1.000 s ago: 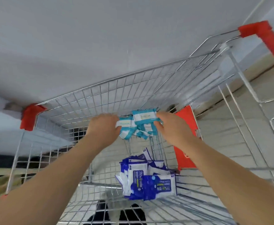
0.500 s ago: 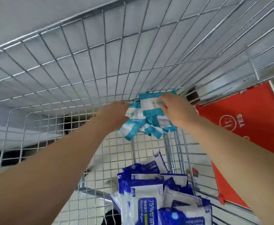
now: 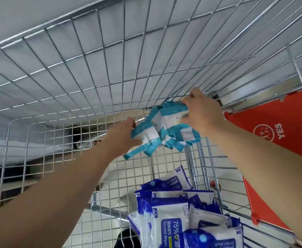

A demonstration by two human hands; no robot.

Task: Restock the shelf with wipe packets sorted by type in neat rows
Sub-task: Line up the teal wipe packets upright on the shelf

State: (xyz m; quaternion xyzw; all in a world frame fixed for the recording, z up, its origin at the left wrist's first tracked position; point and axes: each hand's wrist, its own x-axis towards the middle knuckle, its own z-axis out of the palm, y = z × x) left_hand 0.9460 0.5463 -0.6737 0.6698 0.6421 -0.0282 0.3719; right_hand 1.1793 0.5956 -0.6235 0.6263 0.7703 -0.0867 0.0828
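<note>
A bundle of several teal-and-white wipe packets [image 3: 164, 131] hangs in the air inside the wire cart, close to its far wall. My left hand [image 3: 123, 138] grips the bundle's left end, with the thumb on top of a packet. My right hand [image 3: 203, 113] grips the upper right packets from above, fingers curled over them. Below, a pile of dark-blue-and-white alcohol wipe packets [image 3: 173, 217] lies on the cart floor near the bottom middle of the view.
The wire shopping cart [image 3: 85, 72] surrounds both arms, its mesh walls at the far side and left. A red plastic child-seat flap [image 3: 279, 133] stands at the right. A pale grey surface shows beyond the mesh.
The view has dropped closer into the cart. Both hands still hold the teal bundle, now slightly higher and further right, nearer the far wall.
</note>
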